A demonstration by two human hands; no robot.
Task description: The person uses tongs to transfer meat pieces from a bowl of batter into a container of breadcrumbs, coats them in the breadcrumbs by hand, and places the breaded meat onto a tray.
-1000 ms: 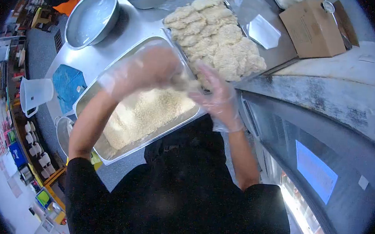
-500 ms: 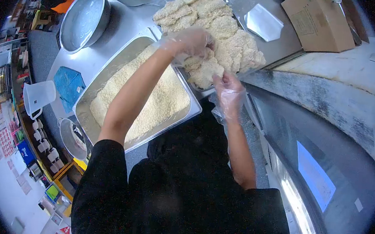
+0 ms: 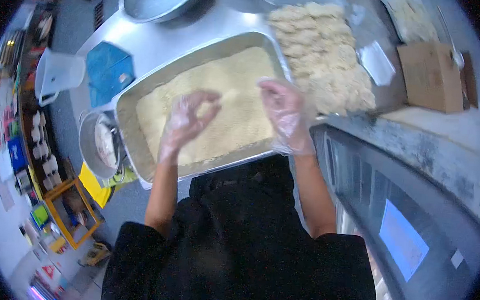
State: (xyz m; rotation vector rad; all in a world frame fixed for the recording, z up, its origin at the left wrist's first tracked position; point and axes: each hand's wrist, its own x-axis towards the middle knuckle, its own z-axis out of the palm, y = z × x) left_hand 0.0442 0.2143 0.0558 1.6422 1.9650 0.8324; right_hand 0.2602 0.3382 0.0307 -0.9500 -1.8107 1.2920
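Observation:
A deep metal tray (image 3: 129,137) of pale breadcrumbs (image 3: 239,88) lies in front of me. My left hand (image 3: 188,117), in a clear plastic glove, hovers over the left part of the crumbs; thumb and fingers are apart and hold nothing. Over the tray's right side is my right hand (image 3: 285,109), gloved too. Its fingers are loosely curled with a gap to the thumb, slightly blurred, and nothing shows in them. Beyond the tray's right edge, breaded pieces (image 3: 321,55), perhaps meat, lie packed in overlapping rows.
A metal bowl (image 3: 161,0) stands at the back left. A blue flat item (image 3: 109,72) and a clear plastic jug (image 3: 60,74) are at the left, above a metal pot (image 3: 96,147). At right are a white sheet-like item (image 3: 377,63) and a cardboard box (image 3: 432,75).
Both hands have left the breaded pieces and moved left over the crumb tray. The piece they were handling now lies among the others. The view has swung left.

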